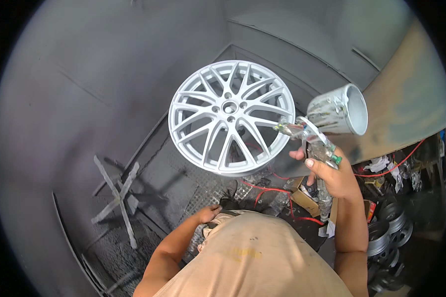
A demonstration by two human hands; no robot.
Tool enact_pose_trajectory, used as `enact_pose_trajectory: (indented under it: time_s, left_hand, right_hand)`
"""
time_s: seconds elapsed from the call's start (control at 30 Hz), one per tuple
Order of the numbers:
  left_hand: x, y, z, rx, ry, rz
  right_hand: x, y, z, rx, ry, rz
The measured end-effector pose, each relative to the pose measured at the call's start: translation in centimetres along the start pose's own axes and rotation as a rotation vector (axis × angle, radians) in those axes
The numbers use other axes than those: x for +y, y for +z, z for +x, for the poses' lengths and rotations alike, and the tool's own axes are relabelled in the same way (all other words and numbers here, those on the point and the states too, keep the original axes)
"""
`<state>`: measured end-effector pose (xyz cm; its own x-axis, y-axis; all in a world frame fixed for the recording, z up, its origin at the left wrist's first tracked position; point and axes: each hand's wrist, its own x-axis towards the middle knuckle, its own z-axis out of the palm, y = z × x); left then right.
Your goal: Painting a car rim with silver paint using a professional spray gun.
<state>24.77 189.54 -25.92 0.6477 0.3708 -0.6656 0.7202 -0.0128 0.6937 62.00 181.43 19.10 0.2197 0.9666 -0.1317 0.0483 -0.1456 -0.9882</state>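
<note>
My right hand (pixel 334 175) is wrapped round the handle of a paint spray gun (pixel 314 138). A paint-streaked cup (pixel 332 110) sits on top of the gun, tipped so its open rim faces right. The gun's nozzle points left, close to the right rim of a light silver-white multi-spoke wheel rim (pixel 230 128). The wheel rim is face up, raised above the floor; what holds it up is mostly hidden below. My left hand (pixel 209 214) is at my waist by the hem of my shirt (pixel 262 252), its fingers curled; what they hold, if anything, is hidden.
A paint-coated cross-shaped stand (pixel 118 198) is at the left. A red hose (pixel 267 189) runs over the floor past a cardboard box (pixel 305 198). Several wheel rims (pixel 379 240) lie stacked at lower right. Grey walls (pixel 109 59) and a tan panel (pixel 406 94) surround the spot.
</note>
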Motion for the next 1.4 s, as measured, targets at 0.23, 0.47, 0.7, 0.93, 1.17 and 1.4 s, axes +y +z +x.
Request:
enact_pose_trajectory:
  time_s: [0.23,0.47,0.7,0.93,1.17,1.4]
  left_hand:
    - [-1.0,-10.1,5.7,0.246,-0.061,-0.882]
    - [2.6,-26.2,10.7,0.506,0.17,-1.27]
    - [5.5,-33.5,11.1,0.384,0.174,-1.243]
    - [6.4,-33.0,8.6,0.36,0.131,-1.172]
    - [6.2,-30.3,5.5,0.393,0.05,-1.186]
    - [4.3,-24.8,4.2,0.334,-0.132,-1.208]
  right_hand:
    - [-5.1,5.3,5.2,0.007,-0.037,-0.001]
    - [-6.3,10.3,12.9,0.202,-0.011,-0.235]
    - [-7.5,9.7,11.9,0.438,0.037,-0.38]
    - [-6.7,9.5,10.7,0.646,0.083,-0.385]
    - [-9.6,13.0,14.7,0.311,0.161,-0.244]
    - [-9.7,17.0,20.8,0.099,0.173,-0.214]
